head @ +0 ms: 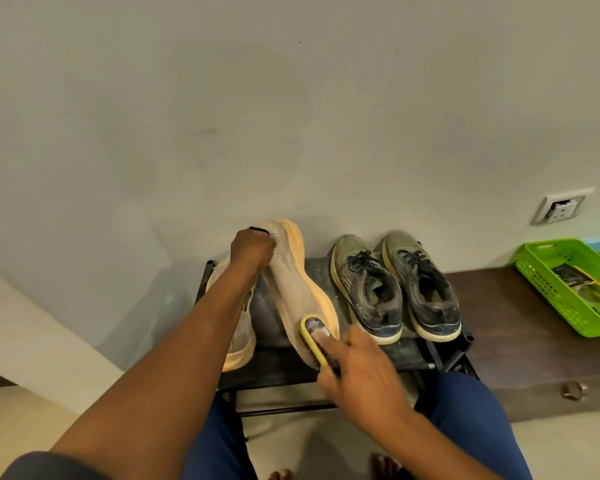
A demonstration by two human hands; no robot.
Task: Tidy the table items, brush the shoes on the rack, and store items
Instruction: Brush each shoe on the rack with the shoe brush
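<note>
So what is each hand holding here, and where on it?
The left hand grips the tan shoe at its raised far end. The right hand holds the yellow brush by its near end, bristles against the shoe.

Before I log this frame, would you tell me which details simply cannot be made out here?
Head view only:
- Brush bristles: turned down against the tan shoe, part covered by the right hand.
- Second tan shoe: largely behind the left hand and forearm.
- Green basket: cut off by the right edge; its contents are too small to identify.
- Lower shelves of the rack: hidden by the legs.
</note>
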